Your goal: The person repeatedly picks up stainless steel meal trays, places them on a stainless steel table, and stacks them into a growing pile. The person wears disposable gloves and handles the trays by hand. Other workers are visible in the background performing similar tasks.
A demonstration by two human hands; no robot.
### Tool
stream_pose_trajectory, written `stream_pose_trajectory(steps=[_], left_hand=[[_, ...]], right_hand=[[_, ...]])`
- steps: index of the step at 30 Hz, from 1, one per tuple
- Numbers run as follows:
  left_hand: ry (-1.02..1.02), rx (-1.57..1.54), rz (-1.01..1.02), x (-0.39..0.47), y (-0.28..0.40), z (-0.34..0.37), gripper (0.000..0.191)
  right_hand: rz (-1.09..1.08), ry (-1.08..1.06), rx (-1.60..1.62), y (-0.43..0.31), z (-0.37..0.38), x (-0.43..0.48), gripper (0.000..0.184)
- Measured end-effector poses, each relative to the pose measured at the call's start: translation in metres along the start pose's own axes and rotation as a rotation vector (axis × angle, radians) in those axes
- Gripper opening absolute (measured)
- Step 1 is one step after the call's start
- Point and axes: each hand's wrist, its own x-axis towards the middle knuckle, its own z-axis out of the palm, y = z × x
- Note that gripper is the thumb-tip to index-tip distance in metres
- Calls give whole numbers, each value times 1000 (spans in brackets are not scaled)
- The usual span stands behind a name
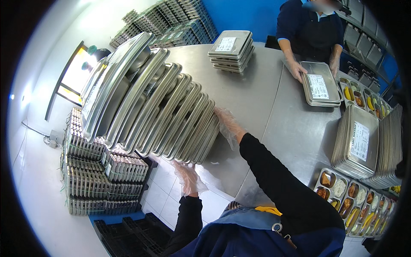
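A tall stack of lidded stainless-steel compartment trays (151,109) rises toward the camera at the left edge of the steel table (244,96). Its top lid carries a white label. In a clear plastic glove, my right hand (228,123) presses against the stack's right side, low down. My left hand (188,177), gloved too, grips the lower near side, its fingertips partly hidden by the trays. Whether the stack's base rests on the table or is lifted cannot be told.
Across the table a co-worker (310,38) holds lidded trays (321,85). A shorter tray stack (230,51) stands at the back. Stacked labelled lids (356,141) and open food trays (350,199) line the right. Strapped tray bundles (106,173) and a black pallet (131,236) lie left.
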Motion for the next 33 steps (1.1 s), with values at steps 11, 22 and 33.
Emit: stream_pose_trajectory(steps=[11, 22, 33], left_hand=[[-143, 390, 25, -8, 18, 9, 39], [-152, 524, 148, 6, -4, -6, 30], [-133, 1111, 262, -1, 18, 7, 34]], right_hand=[[154, 35, 115, -57, 9, -38, 47], [88, -47, 170, 32, 7, 25, 47], [76, 38, 141, 11, 13, 6, 47]])
